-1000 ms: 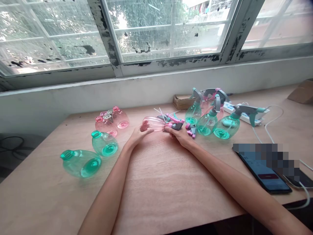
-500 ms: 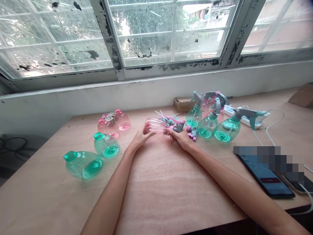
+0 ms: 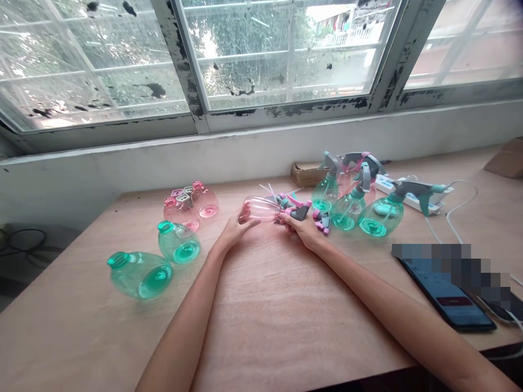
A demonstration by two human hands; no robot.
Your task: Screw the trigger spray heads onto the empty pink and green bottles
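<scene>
A clear pink spray bottle [image 3: 262,209] lies on its side in the air between my hands, its neck to the right. My left hand [image 3: 237,226] is closed round the bottle's base end. At the neck, my right hand [image 3: 300,226] is closed on a pink and grey trigger spray head [image 3: 299,211]; my fingers partly hide the joint between them. Just behind is a pile of loose spray heads [image 3: 286,199] with white tubes. Another pink and grey spray head [image 3: 322,221] lies by my right hand.
On the left stand green bottles [image 3: 141,275] and pink bottles [image 3: 205,200] without spray heads. To the right are several bottles with spray heads [image 3: 379,215], a power strip [image 3: 420,201] with white cables, and a phone [image 3: 449,294]. A cardboard box [image 3: 308,175] sits against the wall.
The camera view has shifted slightly. Both hands keep their hold on the pink bottle and spray head, with only small finger movement at the neck.
</scene>
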